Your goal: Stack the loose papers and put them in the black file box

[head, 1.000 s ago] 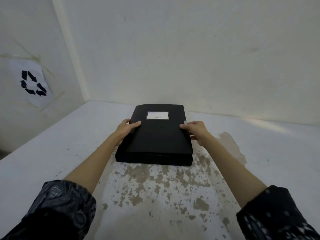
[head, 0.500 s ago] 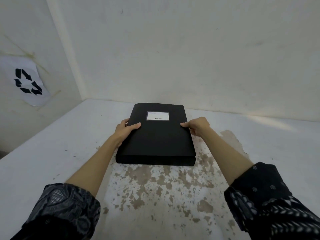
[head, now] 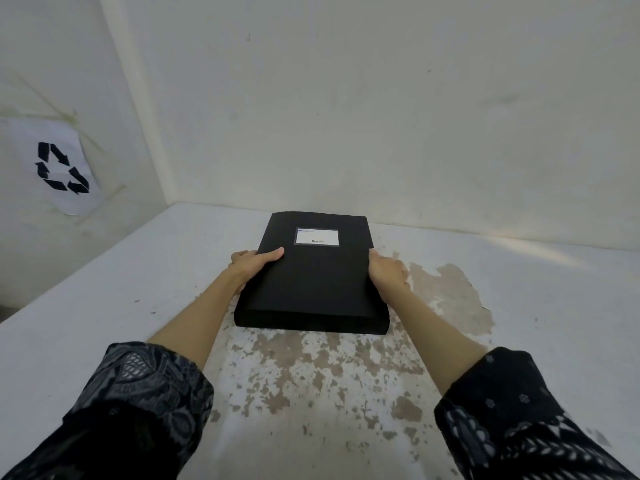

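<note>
The black file box [head: 311,282] lies flat and closed on the white table [head: 104,306], with a white label [head: 317,236] on its lid. My left hand [head: 251,266] grips its left side, thumb lying on the lid. My right hand [head: 386,273] holds the right side, fingers curled against the edge. No loose papers are visible; the inside of the box is hidden.
The table sits in a corner of white walls. A paper sheet with a black recycling symbol [head: 62,168] is taped to the left wall. Worn brown patches [head: 450,296] mark the tabletop to the right of and in front of the box.
The lid, slightly raised at its front one second ago, now lies flat on the box. My right hand has shifted from the lid's edge down onto the box's right side.
</note>
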